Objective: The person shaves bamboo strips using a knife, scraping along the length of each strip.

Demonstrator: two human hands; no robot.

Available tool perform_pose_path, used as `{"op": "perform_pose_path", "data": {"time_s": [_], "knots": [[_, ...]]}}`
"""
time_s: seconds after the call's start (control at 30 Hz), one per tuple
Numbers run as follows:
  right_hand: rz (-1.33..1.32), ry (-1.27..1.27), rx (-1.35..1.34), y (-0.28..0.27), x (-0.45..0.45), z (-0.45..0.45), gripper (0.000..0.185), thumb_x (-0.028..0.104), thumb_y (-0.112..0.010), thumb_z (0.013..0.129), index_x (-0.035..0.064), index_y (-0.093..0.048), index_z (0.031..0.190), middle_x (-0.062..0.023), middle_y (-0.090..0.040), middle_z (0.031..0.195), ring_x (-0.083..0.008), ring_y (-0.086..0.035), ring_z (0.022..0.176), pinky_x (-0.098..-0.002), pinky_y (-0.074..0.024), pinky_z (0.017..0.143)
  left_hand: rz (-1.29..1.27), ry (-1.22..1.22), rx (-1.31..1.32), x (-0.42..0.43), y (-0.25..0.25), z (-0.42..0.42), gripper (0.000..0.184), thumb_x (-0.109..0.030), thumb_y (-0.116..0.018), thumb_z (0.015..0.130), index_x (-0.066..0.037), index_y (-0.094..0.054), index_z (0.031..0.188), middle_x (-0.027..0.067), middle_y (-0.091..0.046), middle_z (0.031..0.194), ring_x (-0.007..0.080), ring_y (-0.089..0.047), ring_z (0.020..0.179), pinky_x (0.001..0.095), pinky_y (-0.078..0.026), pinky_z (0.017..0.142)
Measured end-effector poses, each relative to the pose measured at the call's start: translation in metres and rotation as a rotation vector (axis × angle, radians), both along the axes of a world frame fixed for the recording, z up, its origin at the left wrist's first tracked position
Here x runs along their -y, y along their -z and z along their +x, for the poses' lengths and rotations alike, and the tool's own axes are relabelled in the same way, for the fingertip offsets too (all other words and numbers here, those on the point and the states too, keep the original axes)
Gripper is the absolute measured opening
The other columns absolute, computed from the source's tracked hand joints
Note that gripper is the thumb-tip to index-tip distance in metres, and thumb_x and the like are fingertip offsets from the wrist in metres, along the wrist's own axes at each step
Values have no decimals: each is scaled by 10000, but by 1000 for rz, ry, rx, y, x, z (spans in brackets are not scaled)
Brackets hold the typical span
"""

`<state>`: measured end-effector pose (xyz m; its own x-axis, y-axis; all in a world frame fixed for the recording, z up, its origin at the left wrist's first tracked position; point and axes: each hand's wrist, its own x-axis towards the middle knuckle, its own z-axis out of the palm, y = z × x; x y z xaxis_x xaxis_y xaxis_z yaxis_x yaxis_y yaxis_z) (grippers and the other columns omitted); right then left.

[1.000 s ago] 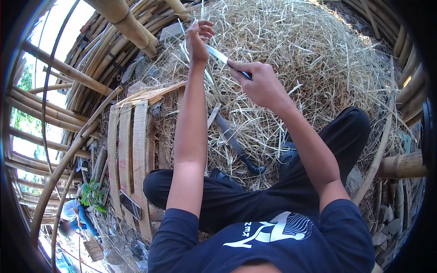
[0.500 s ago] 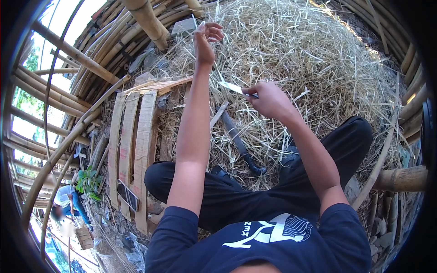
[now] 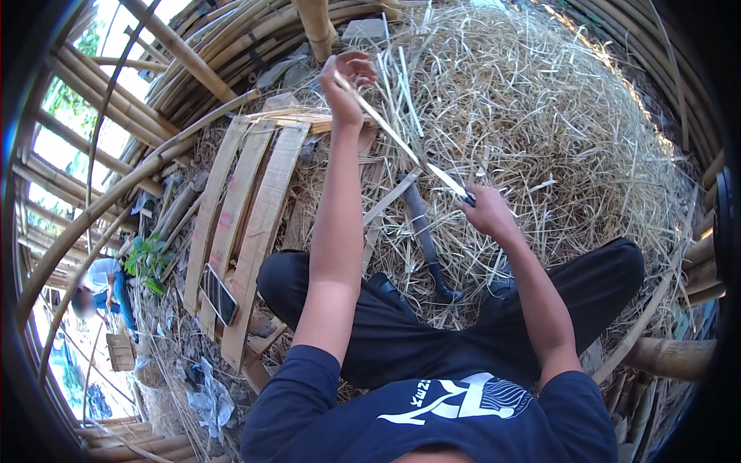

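My left hand (image 3: pixel 347 86), held out ahead at the upper middle, has its fingers curled and grips one end of a thin pale bamboo strip (image 3: pixel 380 119). That strip slants down to the right towards the knife. Closed round the dark handle of a knife (image 3: pixel 448 181) is my right hand (image 3: pixel 492 212), lower and to the right. The pale blade points up and left and meets the strip's lower end; exactly how they touch is hard to make out. Below them a machete (image 3: pixel 421 224) with a dark curved handle lies on the shavings, beside a flat strip of wood (image 3: pixel 390 197).
Dry shavings (image 3: pixel 540 131) cover the ground ahead. To the left stands a wooden slat bench (image 3: pixel 266 189) with a phone (image 3: pixel 220 295) on it. Bamboo poles (image 3: pixel 181 58) frame the place. Another person (image 3: pixel 104 282) is far off at the left.
My right hand has moved down and right with the knife. The strip in my left hand has swung from pointing up to slanting down towards the blade. The view has shifted slightly.
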<state>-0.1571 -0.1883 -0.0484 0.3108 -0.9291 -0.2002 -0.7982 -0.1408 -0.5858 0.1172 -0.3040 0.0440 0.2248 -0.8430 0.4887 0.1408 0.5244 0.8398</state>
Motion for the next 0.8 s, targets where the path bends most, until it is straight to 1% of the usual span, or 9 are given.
{"op": "perform_pose_path", "data": {"time_s": [0.03,0.13,0.23,0.27,0.33,0.43,0.6,0.73,0.8], "knots": [[0,-10,-2,9,0,0,309,265,-676,838,29,-640,1034,-227,-663,888,-387,-633,892,-467,-494,806,-7,-21,-111,-4,3,10,643,-589,-338,849,-26,-597,1019,93,-638,784,183,-594,716,323,-454,667],[75,1,-46,27,-4,-1,310,272,-668,842,20,-637,1020,-226,-662,916,-391,-629,917,-467,-496,814,9,-93,-166,-24,10,32,596,-567,-410,841,-35,-593,1035,86,-635,805,197,-589,731,339,-467,685],[13,-47,-65,46,-5,0,316,272,-660,845,17,-632,1030,-229,-660,953,-392,-625,940,-467,-493,828,-15,-14,-287,-36,15,48,528,-515,-451,882,-36,-577,1067,103,-638,880,210,-601,770,350,-481,718],[40,-58,-62,49,-5,0,318,276,-649,853,17,-628,1037,-228,-656,968,-395,-620,948,-469,-489,836,-17,-20,-289,-39,16,50,528,-515,-451,882,-36,-577,1067,103,-638,880,210,-601,770,350,-481,718],[37,-63,-44,47,-7,2,322,279,-645,857,22,-628,1049,-230,-654,971,-396,-617,950,-469,-488,836,-4,39,-288,-45,15,54,459,-459,-498,898,-42,-572,1076,105,-634,884,221,-613,799,366,-493,754],[53,-73,-45,41,-7,7,334,284,-641,862,37,-629,1087,-231,-650,975,-398,-614,950,-470,-489,836,0,53,-312,-49,14,55,417,-428,-516,906,-47,-570,1066,104,-630,875,226,-622,826,374,-500,780],[44,-81,-32,39,-10,7,333,273,-648,858,42,-631,1097,-238,-649,972,-397,-617,947,-472,-490,832,15,42,-286,-51,14,56,360,-414,-532,920,-65,-603,971,90,-631,870,221,-628,850,360,-471,810],[-2,-88,-21,45,-11,5,331,264,-651,855,38,-631,1096,-233,-653,960,-396,-618,944,-475,-490,832,32,17,-266,-52,14,57,382,-418,-511,929,-51,-609,975,93,-636,873,221,-628,862,362,-468,818],[19,-93,-30,43,-10,6,332,264,-651,855,39,-631,1098,-229,-656,956,-396,-618,946,-475,-489,834,26,-3,-196,-53,14,58,414,-417,-475,943,-29,-612,988,101,-644,882,228,-627,883,362,-458,845]]}}
